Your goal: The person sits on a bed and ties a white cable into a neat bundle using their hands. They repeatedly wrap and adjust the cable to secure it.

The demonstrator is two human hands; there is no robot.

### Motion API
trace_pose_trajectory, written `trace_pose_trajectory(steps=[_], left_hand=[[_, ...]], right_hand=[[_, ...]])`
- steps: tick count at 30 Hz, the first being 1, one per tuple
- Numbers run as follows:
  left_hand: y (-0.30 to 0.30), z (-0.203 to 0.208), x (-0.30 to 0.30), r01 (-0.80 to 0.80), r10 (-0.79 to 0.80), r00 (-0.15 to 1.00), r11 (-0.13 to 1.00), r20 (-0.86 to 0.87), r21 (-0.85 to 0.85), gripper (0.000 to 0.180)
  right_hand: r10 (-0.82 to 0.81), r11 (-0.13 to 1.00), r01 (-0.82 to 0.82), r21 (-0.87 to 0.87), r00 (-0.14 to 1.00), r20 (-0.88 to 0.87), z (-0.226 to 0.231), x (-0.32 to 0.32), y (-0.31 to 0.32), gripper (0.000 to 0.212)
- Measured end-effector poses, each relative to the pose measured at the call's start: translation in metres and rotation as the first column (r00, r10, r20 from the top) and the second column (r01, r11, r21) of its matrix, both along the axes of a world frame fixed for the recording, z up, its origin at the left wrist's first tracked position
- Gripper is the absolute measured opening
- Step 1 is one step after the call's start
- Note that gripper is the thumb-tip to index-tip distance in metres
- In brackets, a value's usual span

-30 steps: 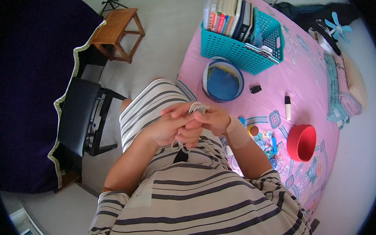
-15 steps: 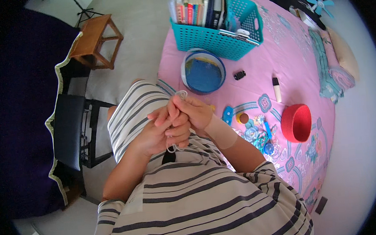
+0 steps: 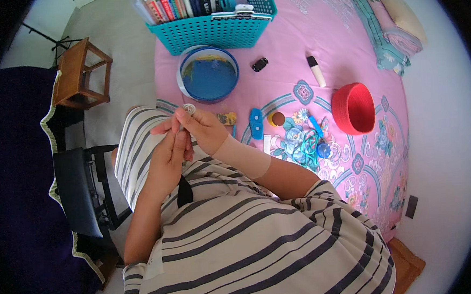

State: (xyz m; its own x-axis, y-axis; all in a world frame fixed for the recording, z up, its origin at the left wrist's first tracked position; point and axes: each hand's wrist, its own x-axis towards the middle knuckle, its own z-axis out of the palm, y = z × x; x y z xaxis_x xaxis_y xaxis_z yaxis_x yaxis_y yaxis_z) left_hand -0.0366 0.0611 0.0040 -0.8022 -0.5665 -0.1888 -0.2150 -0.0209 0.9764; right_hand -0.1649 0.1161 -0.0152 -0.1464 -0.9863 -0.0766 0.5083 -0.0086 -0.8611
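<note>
Printing runs down the spines of the books [image 3: 186, 3] at the top of the frame, too small to make out. They stand packed in one teal basket [image 3: 207, 34], too tightly to count.

Left of centre, the right hand [image 3: 205, 131] has its thumb and fingers closed, pinching a small coil of white cord [image 3: 189, 109]. The left hand [image 3: 167, 154] meets it from below, fingers drawn together; I cannot tell whether they grip the cord too. One beige band [image 3: 242, 156] wraps the right wrist.

Counted around them: one blue round tub [image 3: 210, 79] below the basket; one small black object [image 3: 260, 64] and one white bottle [image 3: 318, 73] with a black cap, upper centre; one red woven basket [image 3: 346, 109] right of centre; one flat blue piece [image 3: 256, 124], one brown-topped jar [image 3: 277, 119], one blue stick [image 3: 315, 126] and one blue round item [image 3: 323, 151] near the middle.

These things sit on a pink flowered bedspread [image 3: 288, 41]. At the left are one wooden stool [image 3: 73, 73] and one black padded bench [image 3: 76, 192] on a grey floor [image 3: 127, 51], beside a dark curtain [image 3: 27, 176] with pale scalloped trim; a white wall [image 3: 441, 113] rises at the right.
</note>
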Motion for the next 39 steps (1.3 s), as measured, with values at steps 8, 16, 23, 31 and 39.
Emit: trace_pose_trajectory(steps=[8,16,23,31,39], left_hand=[[0.003,0.012,-0.007,-0.008,0.052,0.995,0.891,-0.085,0.455,0.034],[0.009,0.016,-0.017,0.049,-0.048,0.999,0.976,-0.012,0.214,0.033],[0.001,0.001,-0.018,0.09,0.015,0.981,0.852,-0.196,0.515,0.035],[-0.006,0.01,-0.011,0.138,0.039,0.968,0.741,-0.248,0.657,0.025],[-0.013,0.004,-0.009,0.237,-0.025,0.96,0.605,-0.28,0.76,0.03]], right_hand=[[-0.027,0.999,0.026,0.018,0.995,0.095,0.01,-0.005,0.008,0.045],[-0.137,0.99,0.13,0.049,0.967,0.215,0.009,-0.011,0.013,0.039],[0.048,0.999,-0.046,-0.016,0.993,0.108,0.004,-0.023,0.01,0.044],[0.329,0.944,-0.331,-0.012,0.935,0.133,0.011,-0.025,0.015,0.051],[0.213,0.971,-0.217,-0.104,0.976,-0.048,-0.001,-0.023,0.003,0.046]])
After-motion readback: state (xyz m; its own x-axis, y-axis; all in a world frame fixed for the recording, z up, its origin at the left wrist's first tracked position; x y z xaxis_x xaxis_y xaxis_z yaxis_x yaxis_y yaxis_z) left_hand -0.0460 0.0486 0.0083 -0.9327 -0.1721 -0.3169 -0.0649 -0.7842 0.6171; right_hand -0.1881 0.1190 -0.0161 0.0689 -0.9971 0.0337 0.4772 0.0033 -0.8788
